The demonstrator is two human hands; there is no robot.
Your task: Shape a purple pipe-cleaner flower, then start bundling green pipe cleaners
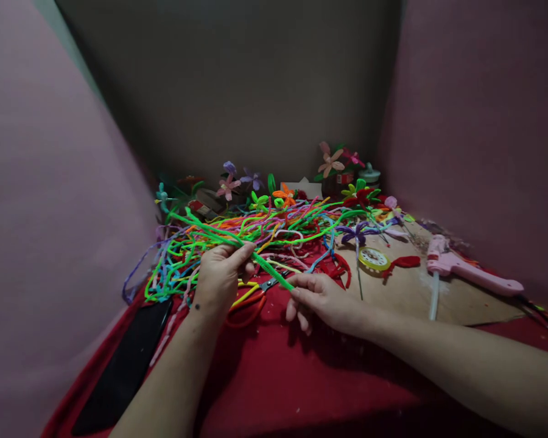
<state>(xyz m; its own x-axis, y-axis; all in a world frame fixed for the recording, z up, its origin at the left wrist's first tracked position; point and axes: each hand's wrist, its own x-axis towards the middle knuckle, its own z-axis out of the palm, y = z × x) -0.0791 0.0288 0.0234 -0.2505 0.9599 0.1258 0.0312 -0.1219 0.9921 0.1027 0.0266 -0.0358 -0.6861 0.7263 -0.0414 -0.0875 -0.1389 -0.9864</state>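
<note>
Bright green pipe cleaners (270, 269) run slantwise between my two hands, bunched side by side. My left hand (223, 267) pinches them near the middle, and their far ends stick out over the pile. At the near end, my right hand (315, 298) grips the tips between thumb and fingers. Just below the pipe cleaners lie scissors (248, 309) with orange and yellow handles, partly hidden by my left hand. Behind my hands spreads a tangled heap of pipe cleaners (178, 261) in many colours.
A pink glue gun (470, 271) rests on a cardboard sheet (406, 298) at the right, near a yellow round dial (374, 259). A black flat object (123, 371) lies at the left. Pipe-cleaner flowers (331, 163) stand at the back. Red cloth (274, 383) covers the table.
</note>
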